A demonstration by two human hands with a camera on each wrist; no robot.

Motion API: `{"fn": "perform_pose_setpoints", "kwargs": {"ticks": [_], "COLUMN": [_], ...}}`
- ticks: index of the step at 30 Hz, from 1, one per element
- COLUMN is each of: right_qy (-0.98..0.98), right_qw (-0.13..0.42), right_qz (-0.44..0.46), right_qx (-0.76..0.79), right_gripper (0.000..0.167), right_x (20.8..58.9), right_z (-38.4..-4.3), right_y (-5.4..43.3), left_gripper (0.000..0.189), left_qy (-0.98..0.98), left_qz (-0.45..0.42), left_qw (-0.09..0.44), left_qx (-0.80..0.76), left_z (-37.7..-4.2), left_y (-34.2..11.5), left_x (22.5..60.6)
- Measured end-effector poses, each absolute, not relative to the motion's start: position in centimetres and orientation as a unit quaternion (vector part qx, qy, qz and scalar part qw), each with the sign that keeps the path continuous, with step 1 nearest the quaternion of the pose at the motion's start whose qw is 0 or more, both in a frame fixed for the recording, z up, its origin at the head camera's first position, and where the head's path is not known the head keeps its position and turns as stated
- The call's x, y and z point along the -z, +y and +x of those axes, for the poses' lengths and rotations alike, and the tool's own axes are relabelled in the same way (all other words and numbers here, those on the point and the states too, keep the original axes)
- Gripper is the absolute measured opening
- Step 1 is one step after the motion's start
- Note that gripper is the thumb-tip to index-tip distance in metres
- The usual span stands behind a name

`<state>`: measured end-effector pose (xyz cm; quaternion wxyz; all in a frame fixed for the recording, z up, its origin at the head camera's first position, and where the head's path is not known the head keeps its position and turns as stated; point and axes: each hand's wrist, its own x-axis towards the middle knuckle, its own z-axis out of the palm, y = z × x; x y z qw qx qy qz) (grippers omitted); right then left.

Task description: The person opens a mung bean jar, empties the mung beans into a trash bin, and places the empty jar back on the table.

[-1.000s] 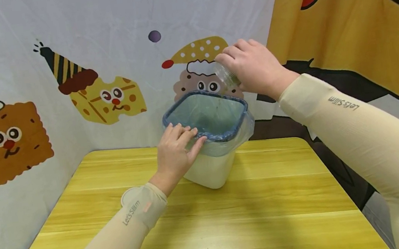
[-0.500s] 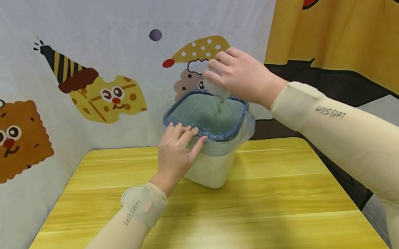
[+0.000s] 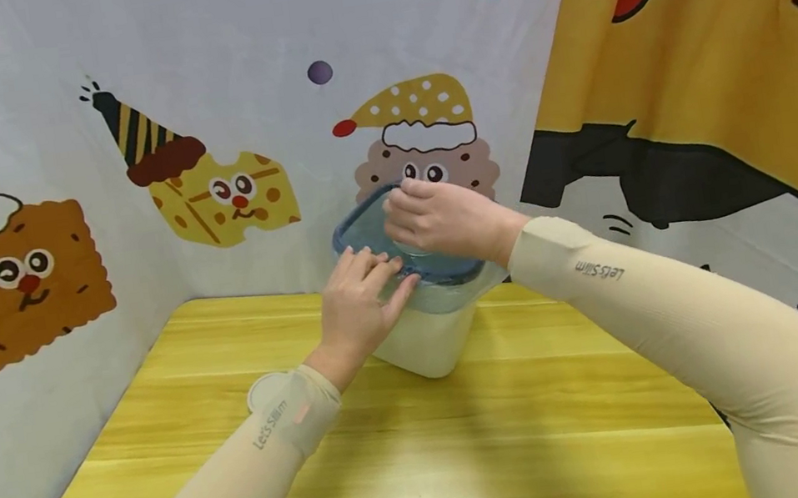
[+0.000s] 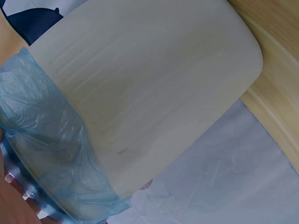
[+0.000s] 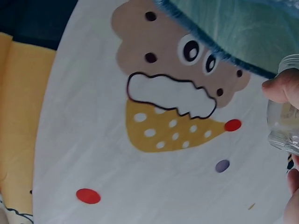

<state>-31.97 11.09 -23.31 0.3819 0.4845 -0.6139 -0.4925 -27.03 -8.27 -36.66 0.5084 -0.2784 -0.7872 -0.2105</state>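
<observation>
A white trash can (image 3: 426, 338) with a pale blue plastic bag (image 4: 51, 135) folded over its blue rim stands on the table. My left hand (image 3: 360, 300) grips the near left part of the rim, fingers over the edge. My right hand (image 3: 440, 218) is over the can's opening and holds a small clear jar (image 5: 280, 119). In the head view that hand mostly hides the jar; in the right wrist view the jar is tilted, its threaded neck toward the bag-lined opening, thumb across its side.
The yellow wood-grain table (image 3: 398, 468) reaches back to a white curtain (image 3: 210, 21) printed with cartoon food. A yellow, black and white printed curtain (image 3: 707, 57) hangs at the right. A round white piece (image 3: 263, 391) shows beside the left wrist.
My right hand has moved left and down over the can with the jar; half a second ago small dark bits fell from it into the bag. My left hand has kept its place.
</observation>
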Motion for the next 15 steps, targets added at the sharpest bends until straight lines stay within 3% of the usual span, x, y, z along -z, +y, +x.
{"fn": "perform_pose_setpoints", "kwargs": {"ticks": [15], "right_qy": [-0.629], "right_qw": [0.357], "right_qz": [0.503], "right_qx": [0.474], "right_gripper": [0.036], "right_x": [24.22], "right_z": [-31.85], "right_y": [10.21], "left_gripper": [0.028], "left_qy": [-0.786], "left_qz": [-0.278], "left_qw": [0.507], "left_qx": [0.221], "left_z": [-26.93], "left_y": [-8.28], "left_x": [36.85]}}
